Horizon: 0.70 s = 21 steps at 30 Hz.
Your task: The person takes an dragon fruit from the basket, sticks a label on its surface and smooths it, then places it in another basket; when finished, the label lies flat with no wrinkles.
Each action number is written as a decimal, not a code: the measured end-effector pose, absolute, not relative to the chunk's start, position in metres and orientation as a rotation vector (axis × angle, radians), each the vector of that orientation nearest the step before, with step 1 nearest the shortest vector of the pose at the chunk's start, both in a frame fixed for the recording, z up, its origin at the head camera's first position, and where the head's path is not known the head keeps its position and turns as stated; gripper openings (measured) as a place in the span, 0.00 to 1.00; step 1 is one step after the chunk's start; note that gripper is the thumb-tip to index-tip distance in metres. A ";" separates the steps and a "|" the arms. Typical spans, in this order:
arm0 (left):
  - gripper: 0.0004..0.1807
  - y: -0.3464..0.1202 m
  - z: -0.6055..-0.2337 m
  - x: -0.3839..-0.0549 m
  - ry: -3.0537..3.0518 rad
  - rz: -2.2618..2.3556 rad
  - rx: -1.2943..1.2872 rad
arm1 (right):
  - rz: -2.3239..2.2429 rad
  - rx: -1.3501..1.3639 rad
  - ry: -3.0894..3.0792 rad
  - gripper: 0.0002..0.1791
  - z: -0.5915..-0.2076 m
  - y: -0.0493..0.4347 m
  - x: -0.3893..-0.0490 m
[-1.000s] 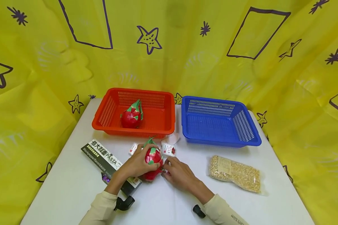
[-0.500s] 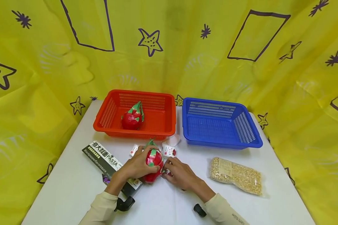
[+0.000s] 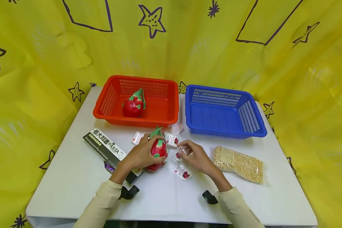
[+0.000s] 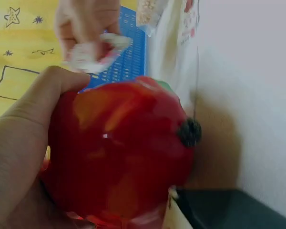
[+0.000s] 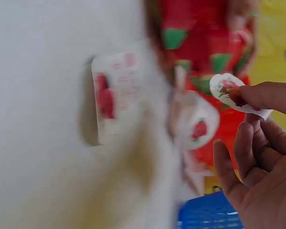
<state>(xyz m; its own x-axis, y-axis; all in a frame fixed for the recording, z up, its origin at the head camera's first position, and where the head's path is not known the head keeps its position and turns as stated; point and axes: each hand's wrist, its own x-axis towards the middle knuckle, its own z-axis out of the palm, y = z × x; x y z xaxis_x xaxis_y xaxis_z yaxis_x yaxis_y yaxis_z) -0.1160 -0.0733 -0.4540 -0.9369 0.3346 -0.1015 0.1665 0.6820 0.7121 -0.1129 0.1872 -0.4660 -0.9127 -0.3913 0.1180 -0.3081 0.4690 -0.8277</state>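
My left hand grips a red dragon fruit with green leaf tips, low over the table. Its rounded red side and dark stem end fill the left wrist view. A short way to its right, my right hand pinches a small white label-like piece with a dragon fruit picture between thumb and fingers. Similar white printed pieces lie about: one packet in front of the right hand, another behind it, and a third behind the left hand.
A red basket at the back left holds a second dragon fruit. Beside it stands a blue basket. A pasta box and a purple wrapped item lie left; a bag of corn kernels lies right.
My right hand has moved right, away from the dragon fruit, with a small printed piece in its fingers. A printed packet has come into sight below it. The head view has tilted down.
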 end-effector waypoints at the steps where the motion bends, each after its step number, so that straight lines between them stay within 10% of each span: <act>1: 0.41 -0.074 -0.453 -0.118 2.667 1.111 0.415 | -1.482 -0.592 2.604 0.11 -0.459 0.189 -0.114; 21: 0.61 -0.098 -0.443 -0.136 2.266 1.183 0.535 | -1.308 -0.937 2.312 0.04 -0.439 0.155 -0.119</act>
